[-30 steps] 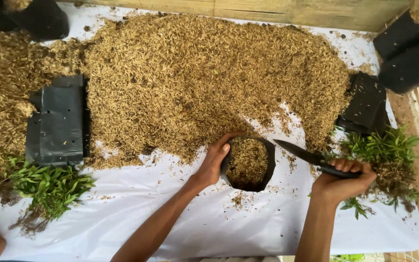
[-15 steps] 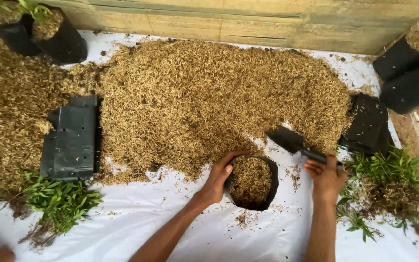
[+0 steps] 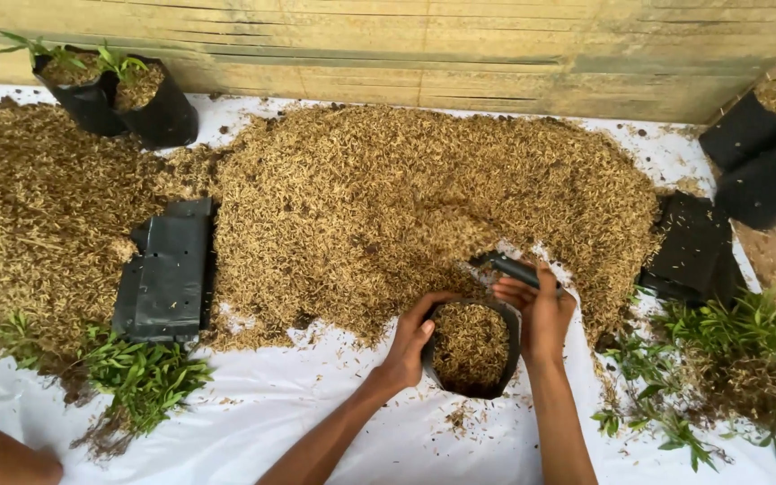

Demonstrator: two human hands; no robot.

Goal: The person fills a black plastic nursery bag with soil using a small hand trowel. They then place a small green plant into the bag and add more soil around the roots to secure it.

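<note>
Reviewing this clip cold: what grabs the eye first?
A broad heap of golden husks spreads over the white sheet below a wooden wall. At lower centre, the left hand steadies a black grow bag filled with husks, while the right hand holds a dark scoop at the heap's edge.

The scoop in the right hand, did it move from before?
Yes. The scoop in the right hand swung from pointing over the black bag's right rim up into the husk pile behind the bag, its blade now buried.
</note>
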